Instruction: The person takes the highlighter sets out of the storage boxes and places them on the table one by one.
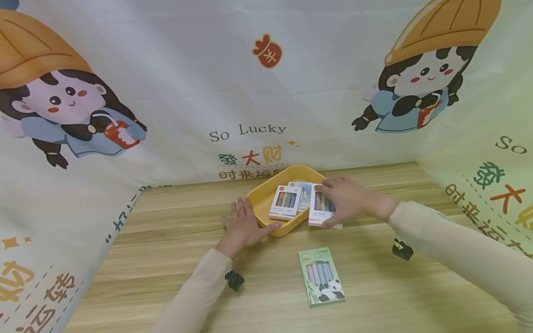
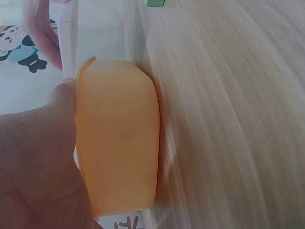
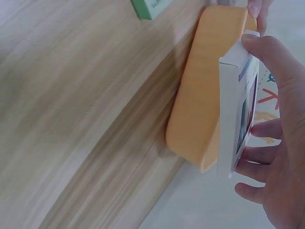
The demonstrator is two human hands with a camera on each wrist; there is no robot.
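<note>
My left hand (image 1: 243, 229) rests at the left front corner of a yellow plastic basket (image 1: 261, 206), fingers spread and straight. Its thumb lies along the rim, as the left wrist view also shows against the basket's outer wall (image 2: 119, 138). With my right hand (image 1: 354, 199) I grip a white box of coloured sticks (image 1: 318, 218) by its edges, over the basket's right rim. The right wrist view has this held box (image 3: 228, 119) upright beside the basket. Inside the basket lie a similar white box (image 1: 285, 202) and a pale blue box (image 1: 306, 192), partly overlapped.
A green box with a panda picture (image 1: 322, 277) lies flat on the wooden table (image 1: 166, 263) in front of the basket. Behind stands a printed cloth backdrop (image 1: 179, 115), which also runs down both sides. A small black wrist device (image 1: 234, 280) sits at the left cuff.
</note>
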